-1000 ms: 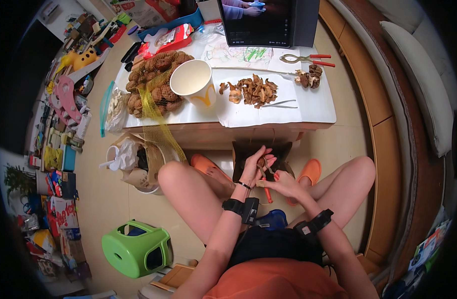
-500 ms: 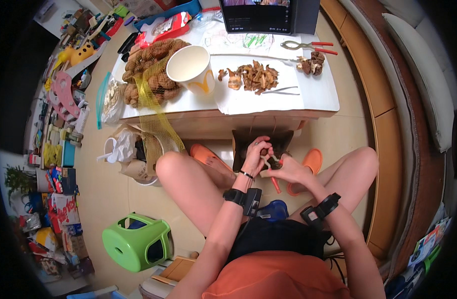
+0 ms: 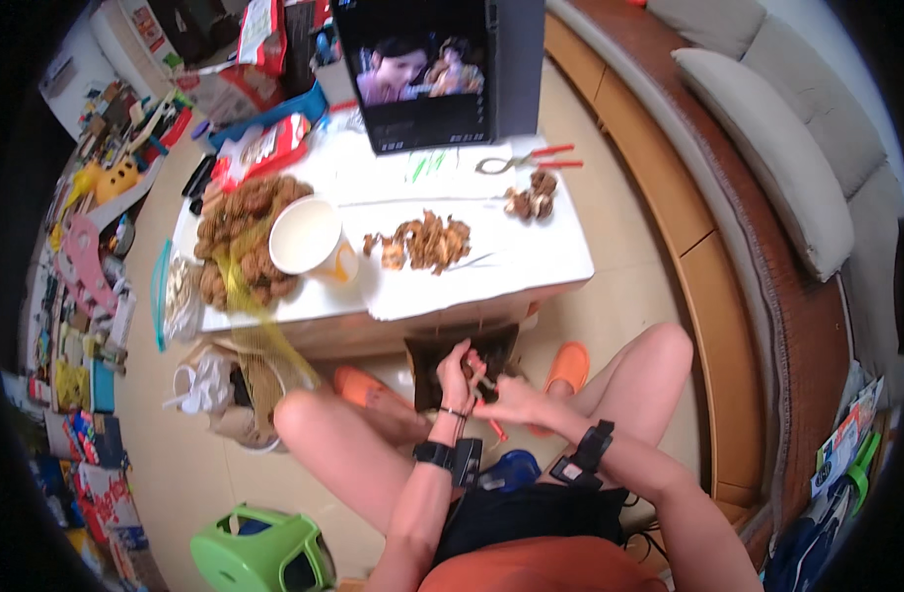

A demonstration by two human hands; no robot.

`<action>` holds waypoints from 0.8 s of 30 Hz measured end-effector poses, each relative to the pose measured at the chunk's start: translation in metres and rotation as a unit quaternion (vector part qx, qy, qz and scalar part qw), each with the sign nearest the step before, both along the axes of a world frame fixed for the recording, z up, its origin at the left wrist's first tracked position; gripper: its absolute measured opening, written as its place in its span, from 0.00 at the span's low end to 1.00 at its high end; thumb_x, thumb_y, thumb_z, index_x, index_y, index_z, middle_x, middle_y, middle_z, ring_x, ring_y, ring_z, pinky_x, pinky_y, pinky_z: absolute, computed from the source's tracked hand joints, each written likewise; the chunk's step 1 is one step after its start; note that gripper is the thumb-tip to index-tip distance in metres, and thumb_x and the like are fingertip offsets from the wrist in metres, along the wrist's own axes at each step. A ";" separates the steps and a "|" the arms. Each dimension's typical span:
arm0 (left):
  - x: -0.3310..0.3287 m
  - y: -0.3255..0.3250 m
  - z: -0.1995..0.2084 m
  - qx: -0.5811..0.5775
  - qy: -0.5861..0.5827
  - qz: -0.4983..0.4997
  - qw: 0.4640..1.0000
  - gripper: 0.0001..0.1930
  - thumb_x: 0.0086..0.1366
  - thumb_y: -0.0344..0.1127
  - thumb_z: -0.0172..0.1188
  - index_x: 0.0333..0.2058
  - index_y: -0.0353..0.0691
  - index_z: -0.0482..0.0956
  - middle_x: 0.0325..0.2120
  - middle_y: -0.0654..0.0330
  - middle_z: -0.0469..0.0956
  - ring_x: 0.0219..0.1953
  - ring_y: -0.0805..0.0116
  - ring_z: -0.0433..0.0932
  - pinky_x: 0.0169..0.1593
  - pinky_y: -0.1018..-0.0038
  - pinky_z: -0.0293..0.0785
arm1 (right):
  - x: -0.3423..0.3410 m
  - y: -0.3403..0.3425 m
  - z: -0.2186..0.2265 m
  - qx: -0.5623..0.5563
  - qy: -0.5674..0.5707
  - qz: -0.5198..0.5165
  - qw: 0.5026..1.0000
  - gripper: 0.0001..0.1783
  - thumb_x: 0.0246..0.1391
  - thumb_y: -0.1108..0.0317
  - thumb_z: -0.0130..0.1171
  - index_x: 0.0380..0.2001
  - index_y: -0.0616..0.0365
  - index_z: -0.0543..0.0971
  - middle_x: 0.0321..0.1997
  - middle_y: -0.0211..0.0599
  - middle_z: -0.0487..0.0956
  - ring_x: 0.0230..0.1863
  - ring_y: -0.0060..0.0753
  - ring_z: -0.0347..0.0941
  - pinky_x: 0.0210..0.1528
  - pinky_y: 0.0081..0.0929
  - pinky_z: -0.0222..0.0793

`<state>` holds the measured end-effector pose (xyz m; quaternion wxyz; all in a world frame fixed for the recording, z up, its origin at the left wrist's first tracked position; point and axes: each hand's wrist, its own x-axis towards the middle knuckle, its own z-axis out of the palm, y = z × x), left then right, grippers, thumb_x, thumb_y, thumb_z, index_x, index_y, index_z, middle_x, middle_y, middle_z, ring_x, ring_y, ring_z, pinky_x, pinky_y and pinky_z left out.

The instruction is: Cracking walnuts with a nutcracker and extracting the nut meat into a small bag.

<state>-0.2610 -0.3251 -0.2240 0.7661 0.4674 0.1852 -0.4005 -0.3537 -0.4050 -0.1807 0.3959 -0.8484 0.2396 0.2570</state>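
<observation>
My left hand (image 3: 456, 381) is raised above a dark open box (image 3: 424, 357) between my feet. Its fingers are closed around what looks like a brown walnut, mostly hidden by them. Beside it my right hand (image 3: 514, 399) grips a nutcracker (image 3: 498, 430) with red handles, its jaws up against the left fingers. On the table ahead lies a heap of brown walnut pieces (image 3: 434, 243) on white paper, with thin tweezers (image 3: 476, 262) at its right. A second red-handled nutcracker (image 3: 531, 158) rests farther back, near some cracked walnuts (image 3: 533, 197).
A white paper cup (image 3: 309, 242) stands by walnuts in a yellow net bag (image 3: 237, 259) on the white table (image 3: 545, 259). Behind is a screen (image 3: 422, 79). A bin (image 3: 245, 414) sits left of my knee, a green stool (image 3: 259, 548) lower left, a sofa (image 3: 767, 178) on the right.
The view has tilted up and shifted right, so the table shows lower and more of the screen appears. Both hands stay together at the nutcracker; the walnut in the left fingers is less visible.
</observation>
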 end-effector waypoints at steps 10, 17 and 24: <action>0.002 -0.006 -0.014 0.033 0.006 0.019 0.999 0.17 0.51 0.44 0.59 0.19 0.34 0.71 0.14 0.61 0.68 0.15 0.73 0.67 0.20 0.80 0.65 | 0.006 -0.009 -0.003 0.127 -0.002 -0.064 0.990 0.26 0.43 0.50 0.48 0.12 0.67 0.69 0.07 0.41 0.68 0.09 0.34 0.67 0.15 0.27 0.64; 0.019 0.020 -0.035 -0.228 0.144 -0.035 0.962 0.10 0.56 0.36 0.45 0.28 0.35 0.70 0.27 0.57 0.72 0.31 0.65 0.69 0.37 0.73 0.65 | -0.011 -0.015 0.006 0.179 -0.071 -0.107 0.975 0.10 0.45 0.64 0.49 0.23 0.62 0.70 0.17 0.34 0.70 0.20 0.24 0.66 0.20 0.23 0.60; 0.015 0.031 -0.020 -0.205 0.037 -0.040 0.977 0.12 0.60 0.35 0.49 0.36 0.30 0.70 0.30 0.58 0.72 0.32 0.71 0.70 0.38 0.79 0.66 | -0.020 -0.017 0.006 0.309 -0.042 -0.218 0.925 0.10 0.47 0.63 0.48 0.24 0.56 0.64 0.11 0.22 0.58 0.08 0.15 0.51 0.08 0.16 0.44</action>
